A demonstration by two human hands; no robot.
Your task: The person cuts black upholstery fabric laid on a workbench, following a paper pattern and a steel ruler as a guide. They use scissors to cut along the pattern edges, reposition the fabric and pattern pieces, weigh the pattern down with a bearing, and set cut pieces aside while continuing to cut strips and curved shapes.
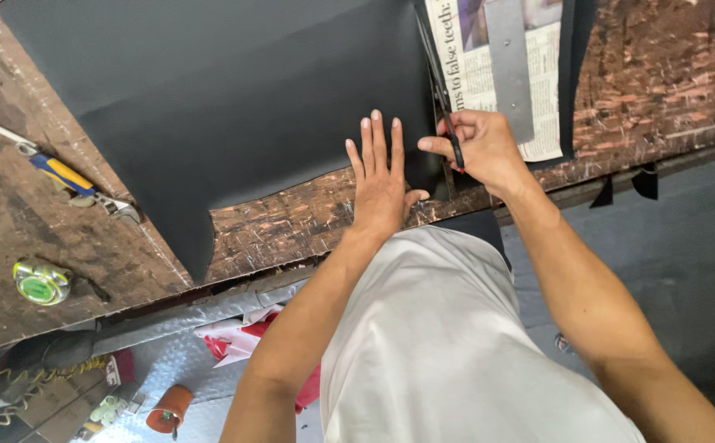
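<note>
A large black sheet [234, 98] lies spread over a worn brown workbench [292, 221]. My left hand [380, 176] presses flat on the sheet's near edge, fingers together and pointing away from me. Just to its right, my right hand [481, 149] grips black scissors [440, 82], whose blades run up along the sheet's right edge. Beside the blades a flat grey metal ruler [509, 66] rests on a newspaper [472, 74], which lies partly under the sheet.
A blue-and-yellow handled tool [66, 176] and a green-and-yellow tape measure [40, 281] sit on the bench at left. Black scraps [630, 187] hang off the bench's right edge. Under the bench lie red-and-white bags [238, 340], an orange spool [169, 408] and clutter.
</note>
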